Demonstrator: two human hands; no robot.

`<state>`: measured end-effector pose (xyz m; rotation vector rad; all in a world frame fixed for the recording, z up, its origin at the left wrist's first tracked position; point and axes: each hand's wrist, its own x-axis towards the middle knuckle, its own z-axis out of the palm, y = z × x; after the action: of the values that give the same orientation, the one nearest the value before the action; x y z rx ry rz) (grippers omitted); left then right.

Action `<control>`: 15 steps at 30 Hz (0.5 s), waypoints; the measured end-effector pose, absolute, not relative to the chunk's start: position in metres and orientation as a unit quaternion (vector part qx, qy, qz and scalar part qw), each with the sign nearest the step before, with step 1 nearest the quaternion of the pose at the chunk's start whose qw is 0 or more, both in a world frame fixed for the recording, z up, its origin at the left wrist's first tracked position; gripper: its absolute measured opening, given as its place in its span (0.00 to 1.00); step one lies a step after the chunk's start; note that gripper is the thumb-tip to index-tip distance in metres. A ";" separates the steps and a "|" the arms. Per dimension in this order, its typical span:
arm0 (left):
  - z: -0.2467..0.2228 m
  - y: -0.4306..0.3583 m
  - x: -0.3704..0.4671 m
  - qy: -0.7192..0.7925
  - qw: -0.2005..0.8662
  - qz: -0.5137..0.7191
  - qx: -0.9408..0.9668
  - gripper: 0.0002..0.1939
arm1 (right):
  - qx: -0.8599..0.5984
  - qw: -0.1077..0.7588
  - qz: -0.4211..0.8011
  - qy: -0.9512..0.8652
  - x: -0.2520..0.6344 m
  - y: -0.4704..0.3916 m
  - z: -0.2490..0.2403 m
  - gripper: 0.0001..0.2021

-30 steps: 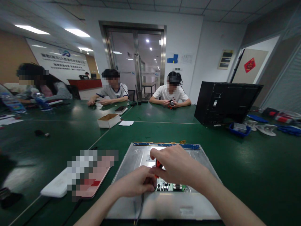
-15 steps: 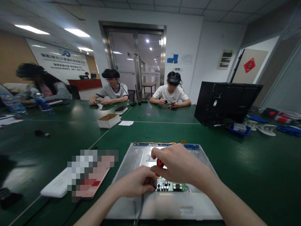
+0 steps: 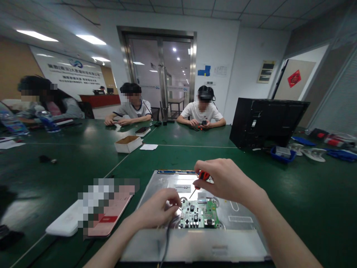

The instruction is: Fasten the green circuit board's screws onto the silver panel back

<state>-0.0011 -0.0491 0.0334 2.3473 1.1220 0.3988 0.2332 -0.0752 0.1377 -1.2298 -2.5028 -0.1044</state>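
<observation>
My right hand [image 3: 230,180] is closed around the red and black handle of a screwdriver [image 3: 204,175]. Its thin shaft slants down and left, the tip appearing just above the far left part of a green circuit board [image 3: 199,214]. At the board's left edge is my left hand [image 3: 160,208], fingers curled with thumb and fingertips close together; what they pinch, if anything, is too small to make out. Beneath both hands lies a flat silvery display panel [image 3: 237,243], the board on its back. A dark cable [image 3: 167,238] runs from beside my left fingers toward me.
Left of the panel lie a white power bank-like slab [image 3: 63,221] and a pink phone-like slab [image 3: 107,223]. A small open box [image 3: 128,144] stands farther back. On the right are a black monitor [image 3: 264,123] and a blue tray [image 3: 283,154]. Several people sit across the green table.
My right hand has lifted and moved right with the screwdriver, uncovering more of the circuit board and the screwdriver's shaft. My left hand has shifted slightly left and up, staying at the board's edge.
</observation>
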 end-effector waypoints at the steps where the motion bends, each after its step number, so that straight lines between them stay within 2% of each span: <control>1: 0.030 -0.046 -0.002 0.428 0.226 0.162 0.860 0.06 | -0.440 0.184 -0.040 -0.878 0.238 -0.074 0.140 0.07; 3: 0.021 -0.041 -0.003 0.460 0.184 0.182 0.849 0.06 | -0.459 0.203 -0.037 -0.864 0.248 -0.071 0.142 0.06; 7: 0.012 -0.034 -0.003 0.483 0.169 0.199 0.836 0.10 | -0.529 0.270 0.032 -0.804 0.269 -0.057 0.131 0.08; 9: 0.013 -0.031 -0.001 0.489 0.162 0.192 0.835 0.10 | -0.526 0.329 0.119 -0.775 0.282 -0.048 0.113 0.10; 12: 0.019 -0.023 0.009 0.507 0.145 0.162 0.834 0.09 | -0.515 0.439 0.344 -0.651 0.303 -0.035 0.075 0.16; 15: 0.023 -0.013 0.024 0.521 0.137 0.113 0.835 0.10 | -0.523 0.489 0.376 -0.588 0.321 -0.030 0.037 0.22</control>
<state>0.0240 -0.0130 0.0229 2.4150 1.5080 0.3269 0.3207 -0.0301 0.0366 -1.2706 -1.4288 0.9137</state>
